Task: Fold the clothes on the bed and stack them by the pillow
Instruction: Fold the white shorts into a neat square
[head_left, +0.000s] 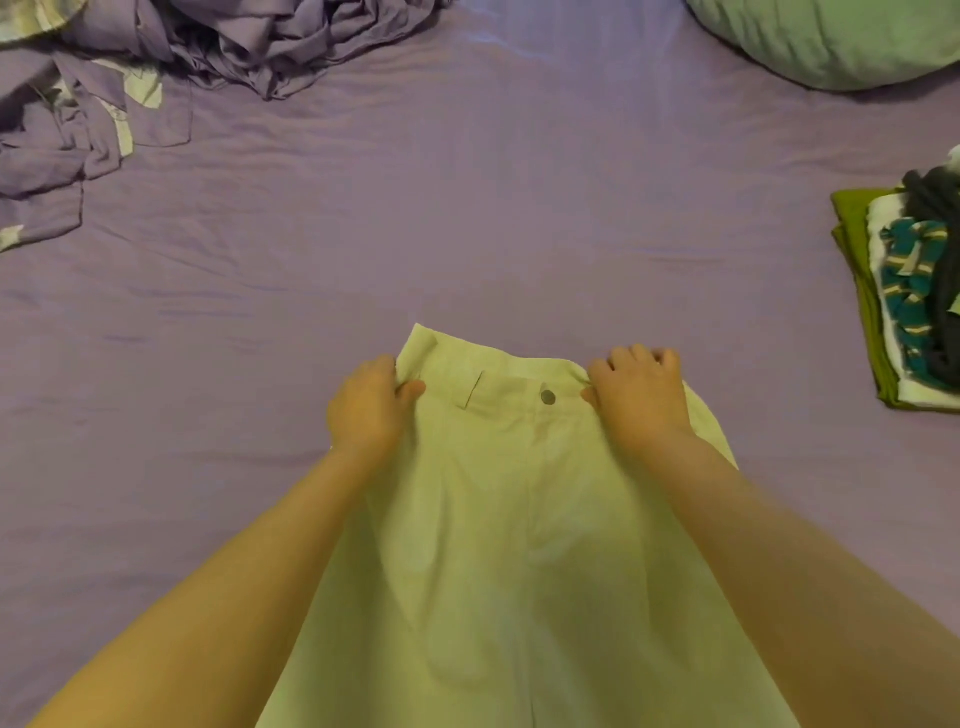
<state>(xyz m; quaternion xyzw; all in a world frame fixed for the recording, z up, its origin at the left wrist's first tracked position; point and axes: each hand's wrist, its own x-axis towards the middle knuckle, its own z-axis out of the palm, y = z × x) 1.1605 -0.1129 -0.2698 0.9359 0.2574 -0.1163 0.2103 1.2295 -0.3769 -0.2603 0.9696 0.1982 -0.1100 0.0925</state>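
Pale cream trousers (509, 519) lie front side up on the purple bed sheet (467, 208), waistband away from me, with a metal button at the waist. My left hand (369, 405) pinches the left end of the waistband between thumb and fingers. My right hand (639, 395) grips the right end of the waistband, fingers curled over its edge. The legs run down out of the frame's bottom. A stack of folded clothes (904, 296) sits at the right edge, below a pale green pillow (841, 36) in the top right corner.
A crumpled heap of purple and pale garments (156, 67) fills the top left of the bed. The folded stack holds a green piece, a white one, a teal patterned one and a dark one on top. Bare sheet stretches between the trousers and the pillow.
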